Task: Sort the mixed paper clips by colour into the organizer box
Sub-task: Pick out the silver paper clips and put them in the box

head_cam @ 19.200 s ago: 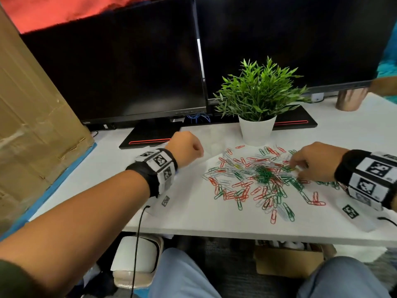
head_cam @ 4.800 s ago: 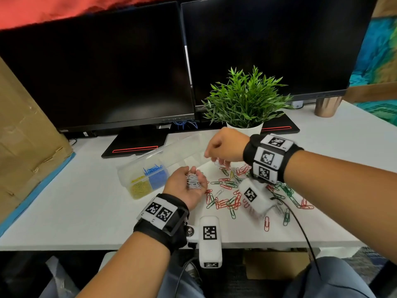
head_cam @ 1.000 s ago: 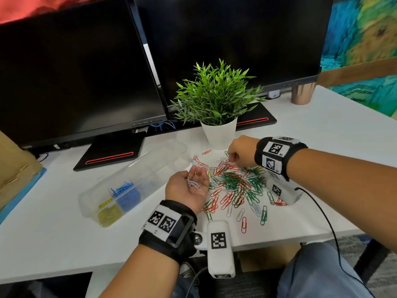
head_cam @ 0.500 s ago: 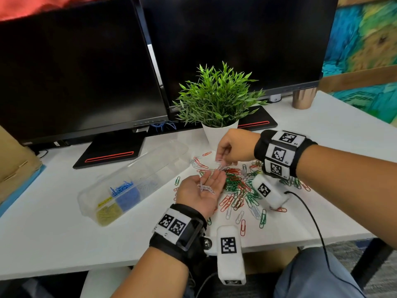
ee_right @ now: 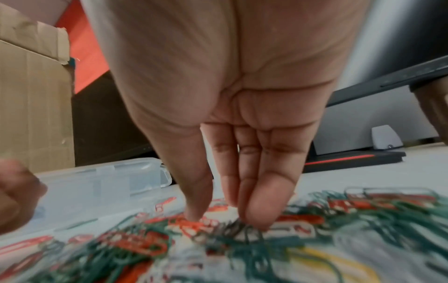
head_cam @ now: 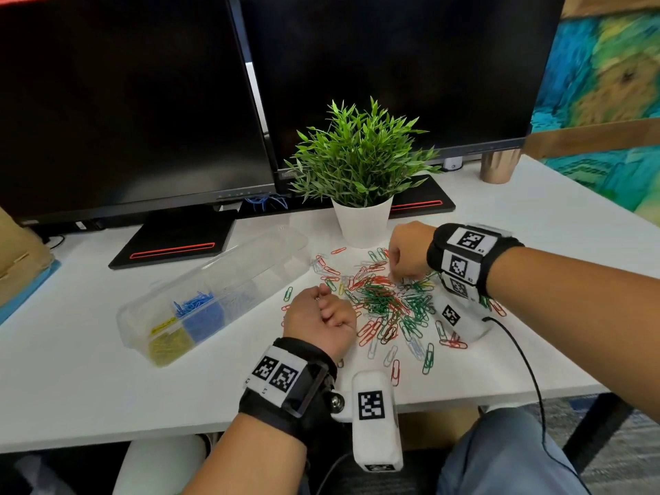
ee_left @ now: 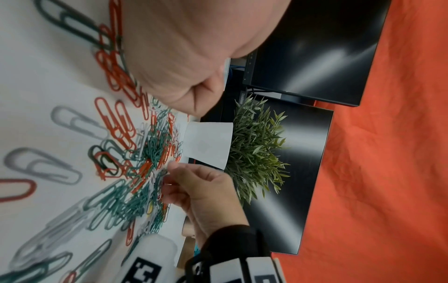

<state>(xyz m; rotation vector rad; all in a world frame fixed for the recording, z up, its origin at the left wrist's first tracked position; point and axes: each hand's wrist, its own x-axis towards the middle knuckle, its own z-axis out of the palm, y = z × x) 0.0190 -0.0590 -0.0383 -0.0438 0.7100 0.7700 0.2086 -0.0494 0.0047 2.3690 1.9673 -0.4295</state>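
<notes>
A pile of mixed paper clips (head_cam: 385, 305), red, green and silver with a few yellow, lies on the white desk. My right hand (head_cam: 401, 267) reaches down into its far side. In the right wrist view its thumb and fingers (ee_right: 257, 216) point straight down, a little apart, touching silver clips (ee_right: 230, 228). My left hand (head_cam: 321, 314) hovers at the pile's left edge, fingers curled over silver clips; one glints (head_cam: 317, 299) at the fist. The clear organizer box (head_cam: 278, 251) lies to the left, holding yellow clips (head_cam: 168, 346), blue clips (head_cam: 200, 312) and silver clips (head_cam: 239, 298).
A potted plant (head_cam: 362, 223) stands just behind the pile. Two dark monitors (head_cam: 125, 101) on black stands (head_cam: 171, 241) fill the back. A cardboard box (head_cam: 18, 259) is at the far left and a copper cup (head_cam: 498, 167) at the back right. The desk's front edge (head_cam: 464, 398) runs below my wrists.
My left hand, palm up and flat with silver clips half a second ago, has curled over them. My right hand moved from above that palm back down into the pile.
</notes>
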